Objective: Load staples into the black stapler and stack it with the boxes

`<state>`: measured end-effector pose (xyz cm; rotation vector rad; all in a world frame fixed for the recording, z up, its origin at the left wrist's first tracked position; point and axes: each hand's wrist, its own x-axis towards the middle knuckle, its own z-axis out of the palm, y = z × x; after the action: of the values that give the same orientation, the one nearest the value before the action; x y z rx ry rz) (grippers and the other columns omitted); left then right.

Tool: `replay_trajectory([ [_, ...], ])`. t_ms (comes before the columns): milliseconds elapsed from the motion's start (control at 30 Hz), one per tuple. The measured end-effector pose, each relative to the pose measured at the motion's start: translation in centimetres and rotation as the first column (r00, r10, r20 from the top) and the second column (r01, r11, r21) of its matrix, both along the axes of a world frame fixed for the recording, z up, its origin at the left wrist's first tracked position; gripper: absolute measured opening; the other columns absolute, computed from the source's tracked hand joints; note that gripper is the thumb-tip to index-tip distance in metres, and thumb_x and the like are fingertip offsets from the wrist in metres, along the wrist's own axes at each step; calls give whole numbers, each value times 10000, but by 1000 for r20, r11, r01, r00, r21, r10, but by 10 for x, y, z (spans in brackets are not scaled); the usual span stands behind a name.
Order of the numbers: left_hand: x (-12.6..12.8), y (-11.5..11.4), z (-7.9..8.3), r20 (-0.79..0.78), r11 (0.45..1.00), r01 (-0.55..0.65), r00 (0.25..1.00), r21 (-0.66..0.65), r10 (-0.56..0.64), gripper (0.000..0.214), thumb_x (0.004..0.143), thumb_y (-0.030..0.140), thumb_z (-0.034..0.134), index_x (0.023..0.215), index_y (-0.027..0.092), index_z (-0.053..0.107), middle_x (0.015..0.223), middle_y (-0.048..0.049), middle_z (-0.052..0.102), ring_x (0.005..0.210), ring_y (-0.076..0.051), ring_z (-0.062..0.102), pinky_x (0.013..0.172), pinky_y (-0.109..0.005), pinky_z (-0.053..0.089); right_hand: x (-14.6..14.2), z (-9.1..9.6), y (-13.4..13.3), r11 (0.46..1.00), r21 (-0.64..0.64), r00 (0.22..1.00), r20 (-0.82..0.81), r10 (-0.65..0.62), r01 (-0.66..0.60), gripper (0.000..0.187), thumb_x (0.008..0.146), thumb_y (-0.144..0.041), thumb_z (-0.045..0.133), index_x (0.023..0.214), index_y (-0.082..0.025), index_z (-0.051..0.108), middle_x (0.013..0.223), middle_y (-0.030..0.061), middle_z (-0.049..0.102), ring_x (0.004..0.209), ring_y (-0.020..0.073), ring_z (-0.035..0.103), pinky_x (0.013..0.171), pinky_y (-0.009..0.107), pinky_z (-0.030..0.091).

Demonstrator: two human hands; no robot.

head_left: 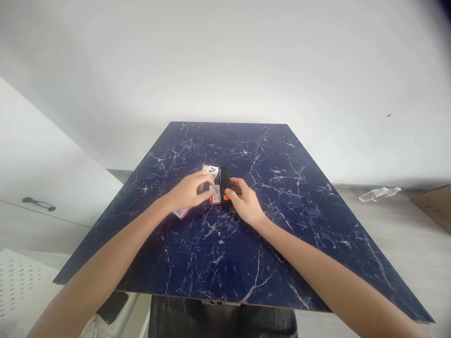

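Note:
A dark blue marbled table (268, 253) fills the middle of the view. At its centre my left hand (190, 190) lies with curled fingers over small red and white boxes (214, 195), pinching one of them. Another such box (210, 169) lies just beyond, and a third (181, 213) peeks out under my left wrist. My right hand (244, 202) grips a black device with an orange part (224, 185), which stands right beside the boxes. What the device is cannot be made out.
A white wall stands behind the table. On the floor at the right lie a clear plastic bottle (375, 193) and a piece of brown cardboard (433, 204). A white cabinet with a dark handle (38, 204) stands at the left, a white perforated surface (21, 286) below it.

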<state>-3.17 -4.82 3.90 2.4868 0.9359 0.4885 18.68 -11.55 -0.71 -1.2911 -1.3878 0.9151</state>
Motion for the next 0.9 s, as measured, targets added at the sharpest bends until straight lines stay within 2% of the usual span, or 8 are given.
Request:
replay_trajectory([
  [67,-13,8,10,-40,999,11,999,-49,-13,290,911,384,626,1172,259,645,1307,-73,625,965,-235,661,861,-393,532,0,0,0,1000,-3,1000,7,-5,5,288,905,-333,606,1182,-256,618,1187,54,718,1027,223,706,850,367,581],
  [167,-38,19,26,-192,960,129,965,-250,-179,466,821,389,734,1270,306,641,1389,-61,588,1197,-288,607,956,-374,513,0,-1,0,1000,-1,1000,29,-8,8,285,910,-331,600,1185,-255,612,1185,54,714,1018,224,704,851,374,580],
  [267,-56,22,35,-302,918,171,909,-357,-287,609,711,405,820,1294,333,658,1427,-55,568,1234,-313,595,948,-345,521,1,-3,1,1000,-3,999,38,-2,2,289,921,-335,589,1199,-255,600,1195,58,706,1000,224,705,852,383,581],
  [467,-50,11,28,-384,961,-30,920,-275,-82,567,625,378,830,1179,330,719,1158,-46,686,902,-266,690,656,-283,513,0,-4,1,1000,16,998,59,1,-2,293,926,-348,584,1201,-247,602,1191,66,701,1009,226,698,855,388,582],
  [567,-45,12,24,-311,963,-66,950,-260,-18,528,694,418,789,1207,327,699,1115,-52,698,879,-260,692,636,-284,501,0,-5,1,1000,26,998,60,-12,10,294,920,-351,590,1196,-250,607,1183,64,703,1040,235,691,865,393,578],
  [700,-49,13,25,-342,945,4,932,-327,-123,703,644,401,828,1318,347,633,1222,-49,671,936,-263,687,640,-276,501,1,-6,1,999,33,997,71,-19,16,291,928,-361,587,1202,-265,610,1195,59,703,1070,243,684,914,410,560],
  [800,-49,13,22,-398,959,-66,916,-275,-51,702,630,383,824,1306,319,644,1107,-44,706,848,-259,686,645,-297,483,1,-7,1,999,34,998,68,-12,10,291,922,-349,592,1199,-264,614,1190,55,706,1067,241,684,922,412,556],
  [900,-42,16,15,-364,973,-71,931,-221,-14,602,667,487,817,1220,295,679,1024,-43,713,825,-261,676,683,-321,476,1,-7,1,999,36,998,63,-12,10,296,920,-349,593,1202,-262,614,1188,57,706,1069,244,682,917,414,558],
])
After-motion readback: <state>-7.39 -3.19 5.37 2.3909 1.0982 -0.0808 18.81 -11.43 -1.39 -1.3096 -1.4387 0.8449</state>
